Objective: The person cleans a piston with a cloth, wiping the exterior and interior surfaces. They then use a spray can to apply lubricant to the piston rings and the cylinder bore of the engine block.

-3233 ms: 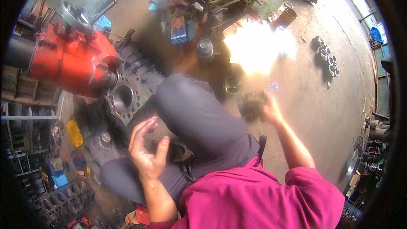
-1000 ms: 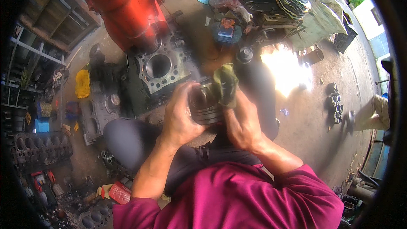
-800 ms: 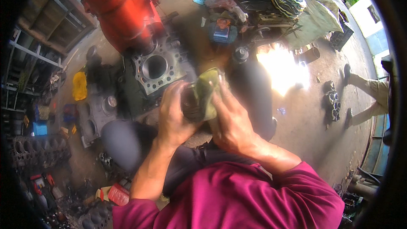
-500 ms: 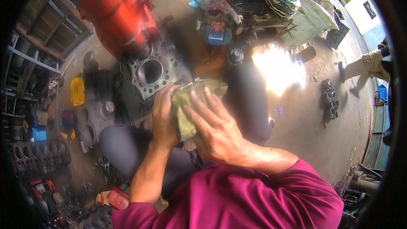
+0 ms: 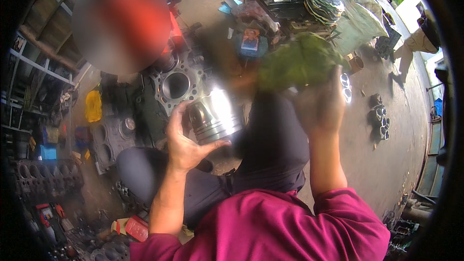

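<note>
The left hand (image 5: 186, 142) is cupping a shiny silver metal piston (image 5: 216, 116) from below, thumb and fingers wrapped around its skirt. The right hand (image 5: 321, 106), blurred, is clutching a crumpled green rag (image 5: 299, 63), raised clear of the piston. A grey engine block with a round bore (image 5: 175, 86) is lying just beyond the piston. Dark-trousered knees are sitting beneath. Bare concrete floor (image 5: 386, 164) is lying open on the right.

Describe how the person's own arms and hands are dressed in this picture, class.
Both forearms are bare from the short magenta sleeves down. The left hand and right hand wear no gloves. No watch, ring or bracelet shows, though the right hand is motion-blurred.
</note>
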